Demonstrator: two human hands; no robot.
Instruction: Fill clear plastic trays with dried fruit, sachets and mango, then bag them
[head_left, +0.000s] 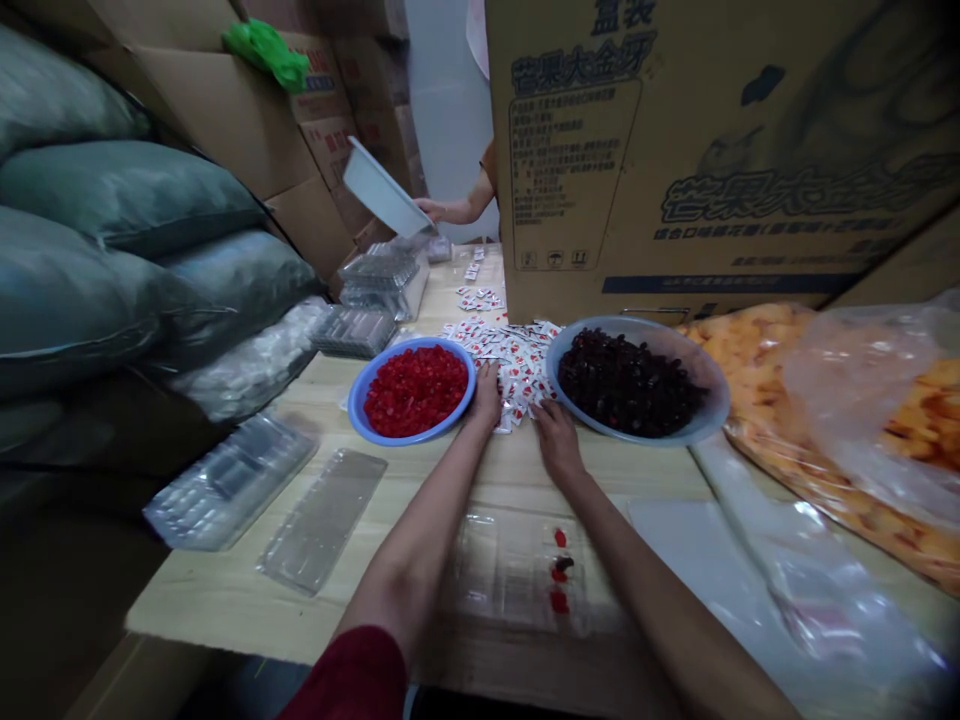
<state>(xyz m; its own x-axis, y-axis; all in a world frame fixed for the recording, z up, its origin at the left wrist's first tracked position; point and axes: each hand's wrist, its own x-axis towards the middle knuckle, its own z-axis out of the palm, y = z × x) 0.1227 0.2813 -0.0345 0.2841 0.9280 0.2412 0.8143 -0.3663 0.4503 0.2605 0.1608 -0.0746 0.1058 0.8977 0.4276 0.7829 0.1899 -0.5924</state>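
Note:
A loose pile of small white-and-red sachets (pixel 517 362) lies spread on the table between two bowls. My left hand (pixel 487 397) is at the pile's left edge, close against the blue bowl (pixel 356 415) of red candy-like pieces (pixel 416 390). Its fingers are extended along the sachets, and nothing shows in them. My right hand (pixel 556 437) lies at the pile's near right edge with fingers stretched out, touching sachets. Beside it stands a translucent bowl (pixel 716 390) of dark, glossy pieces (pixel 630 385). Between my forearms sits a clear plastic tray (pixel 495 565) with a few red and dark pieces in its right part.
Clear trays (pixel 229 480) and a flat clear lid (pixel 324 520) lie at left, with stacked trays (pixel 386 275) behind. A large carton (pixel 645 150) blocks the back right. Bagged orange pieces (pixel 765 400) lie at right. Another person's hand (pixel 435 208) holds a white basin (pixel 382 190).

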